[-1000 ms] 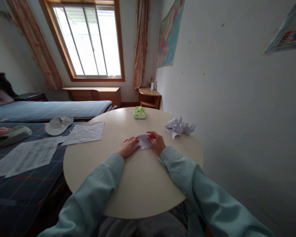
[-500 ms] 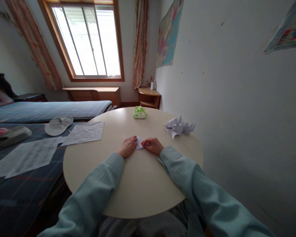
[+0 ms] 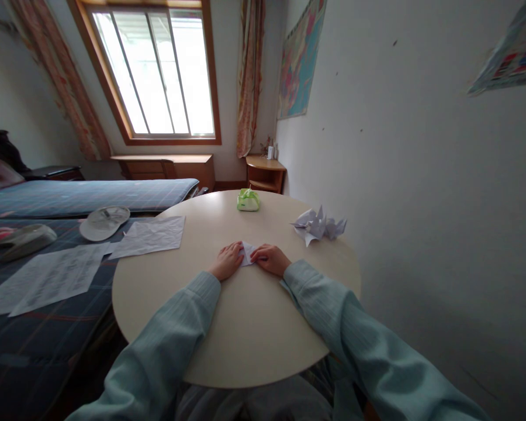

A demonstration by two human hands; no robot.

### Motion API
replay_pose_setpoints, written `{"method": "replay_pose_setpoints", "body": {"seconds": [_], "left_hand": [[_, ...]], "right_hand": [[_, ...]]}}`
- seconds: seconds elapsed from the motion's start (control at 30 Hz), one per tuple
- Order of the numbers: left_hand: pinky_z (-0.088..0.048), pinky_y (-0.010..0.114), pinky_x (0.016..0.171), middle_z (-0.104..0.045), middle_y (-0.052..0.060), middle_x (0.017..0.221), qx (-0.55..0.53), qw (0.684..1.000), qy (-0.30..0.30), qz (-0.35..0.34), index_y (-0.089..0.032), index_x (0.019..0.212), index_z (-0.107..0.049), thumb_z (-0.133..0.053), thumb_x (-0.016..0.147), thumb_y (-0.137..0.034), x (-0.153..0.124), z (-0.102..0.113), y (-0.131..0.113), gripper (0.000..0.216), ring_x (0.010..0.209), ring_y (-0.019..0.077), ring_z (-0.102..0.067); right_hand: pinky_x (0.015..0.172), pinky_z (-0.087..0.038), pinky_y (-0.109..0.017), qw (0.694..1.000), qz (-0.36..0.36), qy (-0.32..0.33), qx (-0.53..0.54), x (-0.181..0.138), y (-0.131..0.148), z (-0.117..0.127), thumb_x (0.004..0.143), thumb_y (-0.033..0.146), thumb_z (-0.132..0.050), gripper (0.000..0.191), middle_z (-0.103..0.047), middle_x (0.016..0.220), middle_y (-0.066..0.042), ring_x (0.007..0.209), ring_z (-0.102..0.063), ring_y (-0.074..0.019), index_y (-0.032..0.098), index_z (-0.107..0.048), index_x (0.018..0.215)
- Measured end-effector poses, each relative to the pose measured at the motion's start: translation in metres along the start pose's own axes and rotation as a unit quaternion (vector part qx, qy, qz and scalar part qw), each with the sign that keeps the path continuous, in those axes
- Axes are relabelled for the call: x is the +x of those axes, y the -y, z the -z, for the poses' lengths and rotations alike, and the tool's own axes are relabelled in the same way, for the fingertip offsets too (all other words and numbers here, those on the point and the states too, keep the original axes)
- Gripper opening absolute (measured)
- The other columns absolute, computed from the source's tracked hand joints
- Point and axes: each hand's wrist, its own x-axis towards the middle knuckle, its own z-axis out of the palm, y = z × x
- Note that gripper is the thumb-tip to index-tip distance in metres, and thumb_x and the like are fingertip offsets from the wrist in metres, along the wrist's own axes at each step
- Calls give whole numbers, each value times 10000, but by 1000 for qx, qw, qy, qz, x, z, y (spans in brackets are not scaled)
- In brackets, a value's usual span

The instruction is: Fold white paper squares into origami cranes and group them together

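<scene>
A small piece of folded white paper [image 3: 248, 255] lies on the round cream table [image 3: 249, 333], between my hands. My left hand [image 3: 227, 260] rests on the paper's left side, its fingers together and pressing the edge. From the other side, my right hand [image 3: 270, 259] pinches the paper's right part with curled fingers. Both hands cover much of the sheet, so its full shape is hidden.
Folded white paper shapes [image 3: 318, 225] sit in a heap at the table's right edge. A green tissue pack [image 3: 248, 200] stands at the back. To the left, a paper sheet [image 3: 153, 237] overlaps table and bed, near a pale cap [image 3: 104, 223]. A wall [image 3: 421, 222] rises close on the right.
My right hand's fingers have shifted very slightly left on the paper. My left hand and the other things look the same.
</scene>
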Motion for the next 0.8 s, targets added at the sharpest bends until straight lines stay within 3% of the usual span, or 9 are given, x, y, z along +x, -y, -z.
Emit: {"method": "replay_pose_setpoints", "body": {"seconds": [0.33, 0.8], "left_hand": [[-262, 348, 1004, -400, 89, 1306, -7, 1000, 7, 15, -172, 1129, -416, -332, 821, -272, -2, 4, -5, 335, 1216, 181, -340], [-301, 341, 976, -457, 84, 1255, -17, 1000, -2, 7, -180, 1081, -430, -370, 794, -263, -1, 7, -5, 304, 1168, 183, -404]], "right_hand": [[780, -445, -243, 995, 56, 40, -75, 1, 4, 2, 658, 48, -521, 252, -674, 825, 1, 788, -568, -126, 227, -686, 726], [789, -441, -237, 997, 26, 36, -69, 1, 7, 3, 625, 31, -528, 251, -676, 809, 6, 789, -576, -127, 220, -678, 692]]}}
